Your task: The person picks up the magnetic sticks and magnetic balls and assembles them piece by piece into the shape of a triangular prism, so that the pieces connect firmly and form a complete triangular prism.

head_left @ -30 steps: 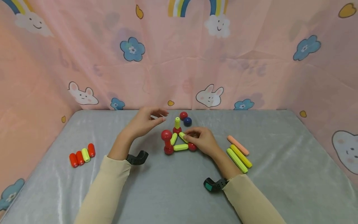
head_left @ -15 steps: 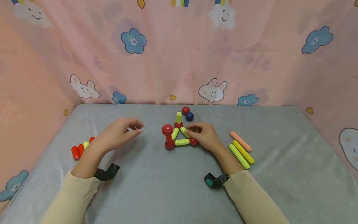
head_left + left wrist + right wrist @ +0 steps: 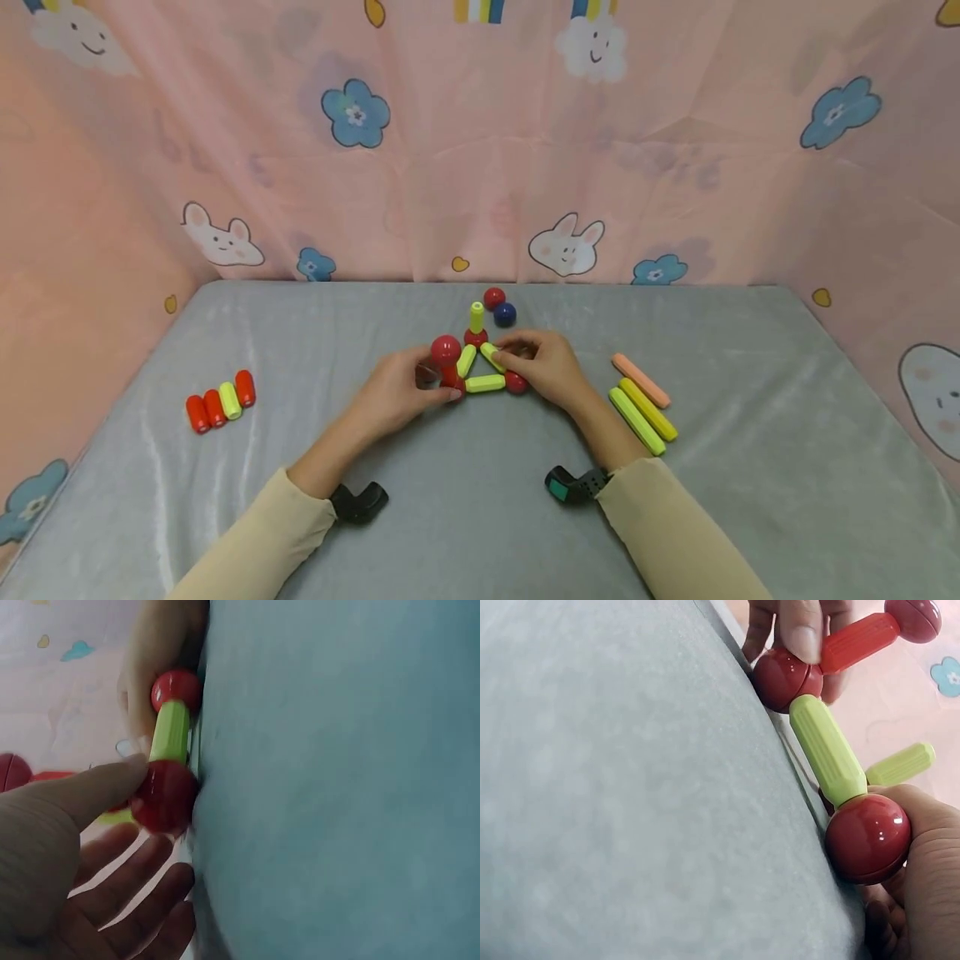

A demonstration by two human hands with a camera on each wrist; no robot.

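Note:
A triangle of yellow-green rods [image 3: 484, 383] joined by red balls lies on the table. From its front-left ball [image 3: 165, 796] rises a red rod [image 3: 861, 641] topped by another red ball [image 3: 446, 350]. A yellow-green rod [image 3: 476, 317] stands upright on the back ball [image 3: 476, 337]. My left hand [image 3: 390, 392] grips the front-left ball, thumb in front and fingers behind. With thumb and fingers, my right hand [image 3: 546, 367] pinches the triangle's right-side rod [image 3: 491, 356], beside the front-right ball [image 3: 515, 382]. The palm side of that grip is hidden.
Behind the triangle lie a loose red ball [image 3: 494, 298] and a dark blue ball [image 3: 505, 314]. Several short red and yellow-green rods [image 3: 229, 401] sit at left. Longer orange, yellow and green rods [image 3: 648, 408] lie by my right forearm. A pink curtain [image 3: 450, 192] hangs at the table's back.
My left hand swung away left toward the short rods, then came back right and took hold of the front-left ball. The right hand keeps its pinch on the rod.

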